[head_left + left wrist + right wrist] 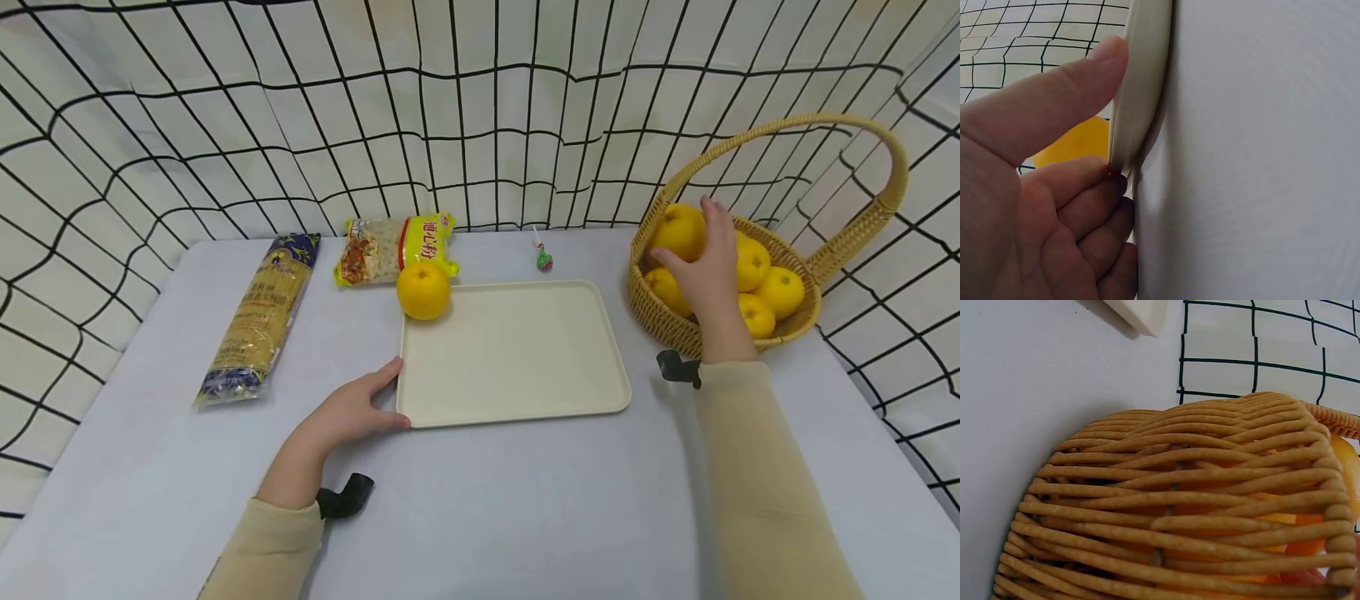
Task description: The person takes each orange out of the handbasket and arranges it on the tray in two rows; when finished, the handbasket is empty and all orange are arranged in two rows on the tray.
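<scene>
Beside a cream tray (513, 354), my left hand (356, 410) has thumb and index finger spread around the near left corner, touching its rim. In the left wrist view the thumb lies along the raised rim, and the other fingers bend loosely near the tabletop. My right hand (712, 262) reaches into a wicker basket (667, 329) and holds an orange (678, 232) between thumb and fingers. Several more oranges (780, 292) lie under and beside it. The right wrist view is mostly filled by the basket's woven side (1172, 506); the hand is largely hidden there.
A single orange (423, 290) sits at the tray's far left corner, in front of a yellow noodle packet (382, 250). A long pasta pack (258, 321) lies left. Behind the tray is a lollipop (543, 260). The basket's tall handle (892, 192) arches right; black-gridded white cloth (480, 108) surrounds the table.
</scene>
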`<move>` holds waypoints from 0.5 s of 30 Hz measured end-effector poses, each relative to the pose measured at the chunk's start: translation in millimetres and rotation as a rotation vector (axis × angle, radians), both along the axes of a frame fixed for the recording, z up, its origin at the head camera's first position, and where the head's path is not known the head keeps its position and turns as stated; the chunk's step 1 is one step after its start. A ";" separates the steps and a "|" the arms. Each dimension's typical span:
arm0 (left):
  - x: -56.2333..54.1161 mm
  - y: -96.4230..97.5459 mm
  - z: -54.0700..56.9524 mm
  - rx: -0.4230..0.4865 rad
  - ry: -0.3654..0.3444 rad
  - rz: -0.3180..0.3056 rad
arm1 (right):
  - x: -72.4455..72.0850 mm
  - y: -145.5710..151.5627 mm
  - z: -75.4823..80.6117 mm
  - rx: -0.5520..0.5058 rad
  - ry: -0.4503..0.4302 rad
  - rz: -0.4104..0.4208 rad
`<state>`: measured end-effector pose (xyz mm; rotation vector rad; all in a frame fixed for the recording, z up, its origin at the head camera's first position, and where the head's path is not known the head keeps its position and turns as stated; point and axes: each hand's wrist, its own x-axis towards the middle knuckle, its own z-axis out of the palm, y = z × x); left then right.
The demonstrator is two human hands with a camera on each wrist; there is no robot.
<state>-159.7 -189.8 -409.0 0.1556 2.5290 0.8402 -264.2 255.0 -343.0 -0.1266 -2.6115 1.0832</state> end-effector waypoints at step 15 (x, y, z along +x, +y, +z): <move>0.8 -0.3 0.7 -0.001 -0.001 0.005 | -18.4 -0.2 -6.4 0.083 -0.072 0.006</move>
